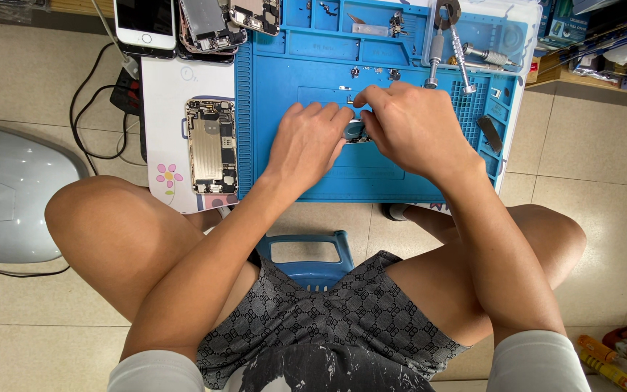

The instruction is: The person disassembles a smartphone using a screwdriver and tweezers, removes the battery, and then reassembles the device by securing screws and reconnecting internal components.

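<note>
Both hands are meeting over the blue mat on the desk — the left hand and right hand are pinching a small grey tool between fingertips. An opened phone shell is lying beside it, unassembled.

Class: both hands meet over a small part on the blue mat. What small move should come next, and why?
Probably steady the small grey part with the left hand while the right hand works on it: both hands' fingertips already pinch it mid-way on the blue silicone repair mat.
</note>
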